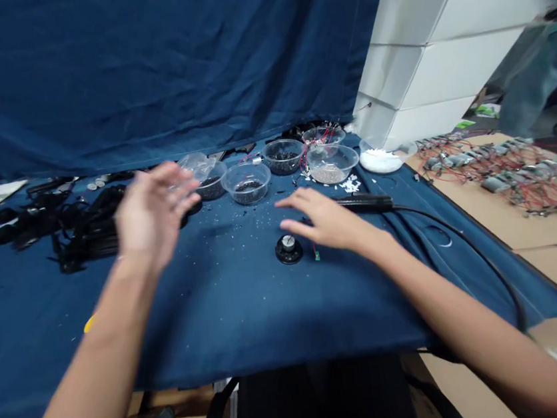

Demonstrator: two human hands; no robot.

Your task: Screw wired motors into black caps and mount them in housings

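The black round part (289, 253) rests on the blue cloth (249, 306) just beside the right hand (329, 220), the left hand (150, 207) well apart, both hands' fingers parted, with open cloth extending toward the front edge.

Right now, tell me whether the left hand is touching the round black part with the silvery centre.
Apart. The head view shows a wide stretch of blue cloth between the left hand and the round black part.
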